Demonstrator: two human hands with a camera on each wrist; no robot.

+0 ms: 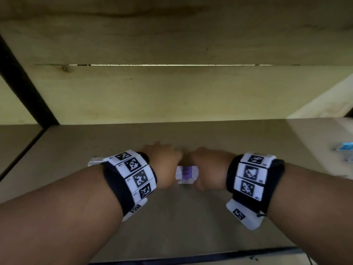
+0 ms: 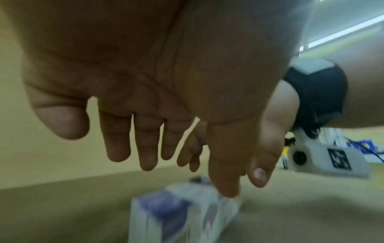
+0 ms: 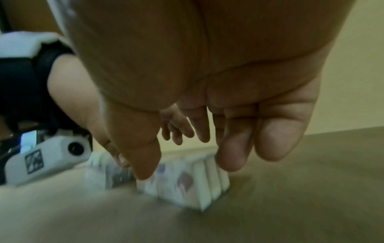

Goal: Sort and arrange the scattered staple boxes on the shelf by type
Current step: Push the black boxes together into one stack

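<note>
A short row of white-and-purple staple boxes [image 1: 186, 174] stands on the shelf board [image 1: 172, 222], flanked by both hands. My left hand [image 1: 164, 166] is at the row's left end. In the left wrist view its fingers [image 2: 145, 148] hang straight and its thumb tip touches the top edge of a box [image 2: 182, 213]. My right hand [image 1: 207, 167] is at the right end. In the right wrist view its thumb [image 3: 145, 171] rests against the boxes [image 3: 182, 182] and its straight fingers [image 3: 234, 156] reach down behind them. The far side of the row is hidden.
A blue box [image 1: 344, 147] lies at the shelf's far right edge. A wooden back panel [image 1: 172, 92] closes the shelf behind the hands. A black upright post [image 1: 24, 88] stands at the left. Bare board stretches to the left of the hands and in front of them.
</note>
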